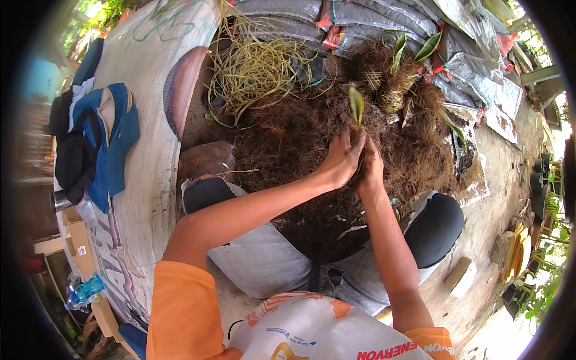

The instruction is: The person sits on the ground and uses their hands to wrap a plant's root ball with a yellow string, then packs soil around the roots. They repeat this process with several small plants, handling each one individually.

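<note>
My left hand and my right hand are pressed together round the base of a small snake plant. Its one yellow-edged green leaf stands up beyond my fingertips. Whatever roots or soil lie between my palms are hidden. Both hands are soiled and sit low over a heap of brown, fibrous soil. Just beyond them, at the upper right, other snake plants lie with bound, root-covered bases.
A tangle of pale yellow strips lies at the far left of the heap. Stacked grey sacks line the back. A blue and black bag rests on the whitish board at left. A block lies at right.
</note>
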Demonstrator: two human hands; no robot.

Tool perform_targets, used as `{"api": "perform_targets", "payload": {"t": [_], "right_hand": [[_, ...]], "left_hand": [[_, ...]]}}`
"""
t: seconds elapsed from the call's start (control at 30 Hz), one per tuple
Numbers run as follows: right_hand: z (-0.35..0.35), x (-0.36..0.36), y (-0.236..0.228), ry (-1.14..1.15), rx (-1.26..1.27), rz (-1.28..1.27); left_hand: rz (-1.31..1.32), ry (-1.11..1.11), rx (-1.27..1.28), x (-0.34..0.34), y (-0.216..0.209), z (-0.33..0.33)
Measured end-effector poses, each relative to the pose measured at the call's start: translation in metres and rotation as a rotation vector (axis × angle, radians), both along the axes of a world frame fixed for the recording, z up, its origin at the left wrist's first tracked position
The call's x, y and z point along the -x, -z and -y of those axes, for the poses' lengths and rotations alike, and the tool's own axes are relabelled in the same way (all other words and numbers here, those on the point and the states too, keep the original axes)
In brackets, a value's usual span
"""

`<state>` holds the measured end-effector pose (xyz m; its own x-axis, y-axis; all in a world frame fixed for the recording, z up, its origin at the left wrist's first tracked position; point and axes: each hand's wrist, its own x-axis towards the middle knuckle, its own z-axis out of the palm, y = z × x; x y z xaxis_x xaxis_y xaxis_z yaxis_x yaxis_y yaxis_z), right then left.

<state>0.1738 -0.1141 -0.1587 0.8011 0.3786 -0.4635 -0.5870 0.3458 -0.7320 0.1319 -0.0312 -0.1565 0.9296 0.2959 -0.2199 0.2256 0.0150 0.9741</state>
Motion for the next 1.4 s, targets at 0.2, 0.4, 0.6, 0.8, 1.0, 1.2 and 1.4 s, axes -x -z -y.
{"api": "perform_targets", "payload": {"t": [0.2,0.4,0.6,0.8,1.0,1.2,1.4], "right_hand": [[0.015,-0.004,0.001,-0.009,-0.316,-0.295],[0.01,0.007,-0.013,0.048,-0.501,-0.322],[0.005,0.009,-0.012,0.107,-0.156,-0.049],[-0.001,0.01,-0.013,0.099,0.135,0.225],[-0.009,0.012,0.001,0.069,0.297,0.379],[0.004,0.007,0.001,0.063,-0.047,-0.009],[0.018,0.0,-0.034,-0.054,-0.299,-0.456]], "left_hand": [[0.155,0.275,-0.515,0.009,-0.042,-0.023],[0.605,0.217,-0.918,0.007,-0.03,-0.018],[0.664,0.243,-0.97,0.002,-0.007,-0.012],[0.577,0.29,-1.026,0.01,0.008,-0.009],[0.629,0.285,-1.06,0.013,0.013,-0.01],[0.602,0.38,-0.872,0.01,-0.003,-0.012],[0.81,0.328,-0.845,-0.002,-0.005,-0.027]]}}
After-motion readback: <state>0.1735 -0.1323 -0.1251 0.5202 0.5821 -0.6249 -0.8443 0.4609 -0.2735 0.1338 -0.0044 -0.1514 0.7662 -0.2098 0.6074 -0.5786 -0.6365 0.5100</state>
